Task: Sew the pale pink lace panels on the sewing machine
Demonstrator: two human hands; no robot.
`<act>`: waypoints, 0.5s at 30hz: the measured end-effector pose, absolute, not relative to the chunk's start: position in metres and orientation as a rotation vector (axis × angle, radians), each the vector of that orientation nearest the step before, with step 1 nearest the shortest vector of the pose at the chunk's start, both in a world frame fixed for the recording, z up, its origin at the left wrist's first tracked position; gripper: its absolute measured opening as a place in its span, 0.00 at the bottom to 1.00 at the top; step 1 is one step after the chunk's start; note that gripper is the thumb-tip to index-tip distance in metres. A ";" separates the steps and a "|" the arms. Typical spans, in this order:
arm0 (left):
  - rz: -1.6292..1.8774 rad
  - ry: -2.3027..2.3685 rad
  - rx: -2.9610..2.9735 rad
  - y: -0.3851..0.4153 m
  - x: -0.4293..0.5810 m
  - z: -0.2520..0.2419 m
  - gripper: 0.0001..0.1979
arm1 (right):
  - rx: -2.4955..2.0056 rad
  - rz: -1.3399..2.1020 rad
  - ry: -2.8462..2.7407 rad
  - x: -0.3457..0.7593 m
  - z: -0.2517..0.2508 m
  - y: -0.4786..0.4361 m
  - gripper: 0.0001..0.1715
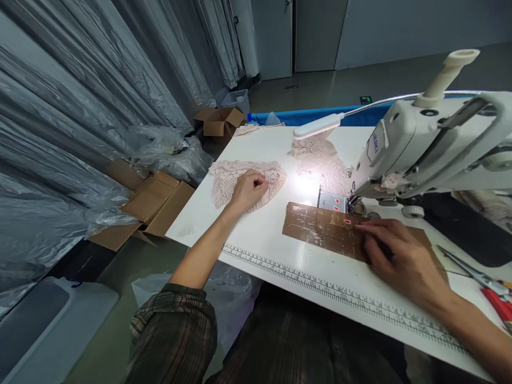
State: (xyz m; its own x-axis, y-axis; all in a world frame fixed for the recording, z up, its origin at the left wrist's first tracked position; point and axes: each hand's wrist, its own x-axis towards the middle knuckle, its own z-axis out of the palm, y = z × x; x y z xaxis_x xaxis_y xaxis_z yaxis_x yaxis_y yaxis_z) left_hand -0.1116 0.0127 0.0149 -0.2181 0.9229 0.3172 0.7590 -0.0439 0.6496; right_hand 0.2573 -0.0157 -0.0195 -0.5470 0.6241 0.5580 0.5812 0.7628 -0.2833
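Observation:
My left hand (pixel 248 191) rests over a flat pale pink lace piece (pixel 228 178) on the white table. Its fingers are curled together, and what they may pinch is hidden. My right hand (pixel 400 256) lies across a brown taped strip (pixel 316 226) in front of the sewing machine (pixel 384 154), fingers apart and index finger reaching toward a small red-and-white label (pixel 347 221). More such labels sit on the metal plate (pixel 328 200) beside the presser foot. A second pink lace piece (pixel 320 160) lies left of the needle area, under the lamp's light.
A white lamp (pixel 318 126) hangs over the table. Scissors (pixel 476 272) and a red-handled tool (pixel 498 304) lie at the right. A printed ruler (pixel 320 285) runs along the front edge. Cardboard boxes (pixel 160 200) and plastic bags (pixel 168 152) stand at the left.

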 end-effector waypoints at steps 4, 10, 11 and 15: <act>1.088 2.013 1.864 0.011 -0.112 0.017 0.07 | -0.658 0.161 -2.453 0.199 -0.009 -0.014 0.27; 1.076 1.984 1.875 0.014 -0.115 0.018 0.06 | -0.725 0.378 -2.557 0.088 0.006 0.026 0.34; 1.165 1.959 1.764 0.017 -0.118 0.018 0.05 | -0.787 0.381 -2.593 0.078 0.006 0.031 0.34; 1.652 1.899 1.173 0.029 -0.145 0.029 0.04 | -0.855 0.349 -2.710 0.065 0.001 0.036 0.33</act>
State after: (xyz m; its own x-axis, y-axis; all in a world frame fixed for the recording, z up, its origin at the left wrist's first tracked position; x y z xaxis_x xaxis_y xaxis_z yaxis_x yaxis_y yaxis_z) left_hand -0.1454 0.0290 0.0293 -0.5890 0.7711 0.2418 0.3462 -0.0296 0.9377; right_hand 0.0651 0.0364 0.0011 -0.7866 0.5879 0.1890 0.5208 0.7960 -0.3086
